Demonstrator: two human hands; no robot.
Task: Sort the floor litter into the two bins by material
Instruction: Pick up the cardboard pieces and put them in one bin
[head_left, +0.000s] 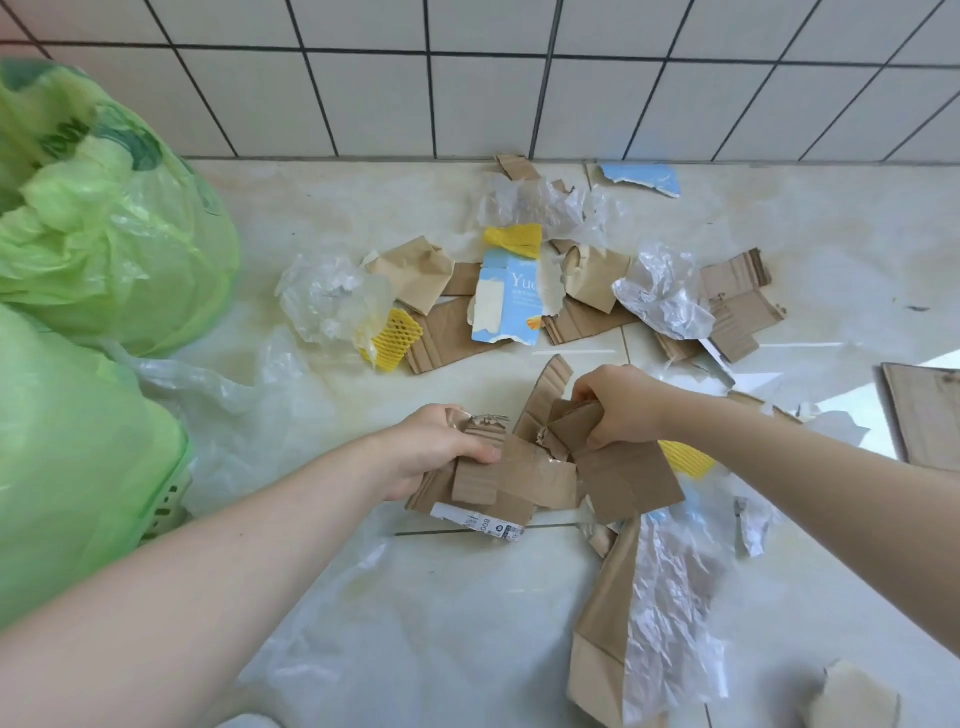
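Left hand (436, 447) clamped on a bundle of torn cardboard pieces (514, 473), thumb pressed over the top sheet and fingers hidden beneath; right hand (618, 405) fisted tight on folded brown flaps at the bundle's right edge, fingertips tucked out of sight. Held low over the tiled floor (467, 597), just beside 2 green-lined bins (104, 234) at the left, the nearer 1 cut off by the frame edge, with only a strip of its slotted wall visible. Farther back by the tiled wall (467, 93): a torn blue carton (511, 301), yellow foam netting (395, 338), crumpled clear plastic (332, 296) and more cardboard, partly overlapping; printed label under the bundle too small to read.
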